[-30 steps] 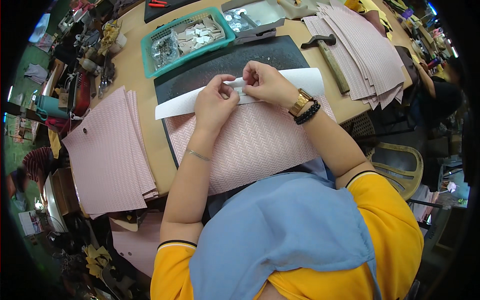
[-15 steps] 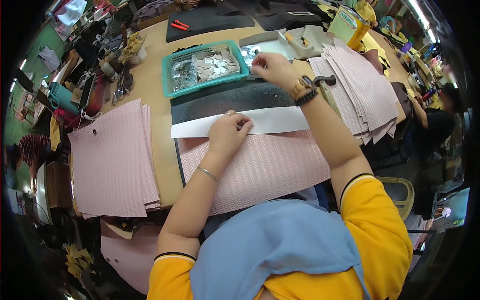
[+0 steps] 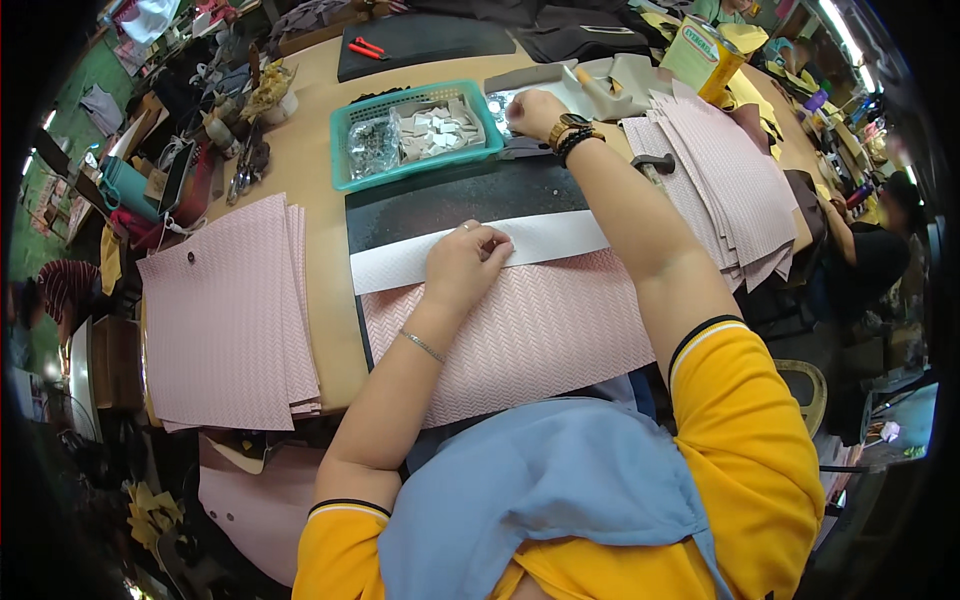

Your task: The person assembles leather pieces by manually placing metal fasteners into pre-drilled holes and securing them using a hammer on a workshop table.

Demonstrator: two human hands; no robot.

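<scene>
A pink herringbone-textured sheet point(image 3: 520, 335) lies before me, a white strip point(image 3: 395, 264) along its far edge. My left hand point(image 3: 465, 262) rests on that strip, thumb and forefinger pinched together; what they hold, if anything, is too small to make out. Farther off, my right hand point(image 3: 538, 113) is over small shiny pieces point(image 3: 499, 106) just right of the teal basket point(image 3: 342, 168). Its fingers are curled closed, their tips partly hidden. Inside the basket are a clear plastic bag point(image 3: 372, 148) and many small white and grey pieces point(image 3: 440, 132). Beneath the sheet is a black board point(image 3: 400, 215).
Pink sheets are stacked at left point(image 3: 220, 320) and right point(image 3: 725, 185). A dark-headed hammer point(image 3: 652, 163) lies by the right stack. Red-handled cutters point(image 3: 367, 48) rest on a black mat point(image 3: 430, 45). A yellow-green can point(image 3: 700, 58) stands at the back right.
My right hand has moved slightly farther away and lower onto the small shiny pieces, its forearm straightening. My left hand keeps its pinch on the white strip.
</scene>
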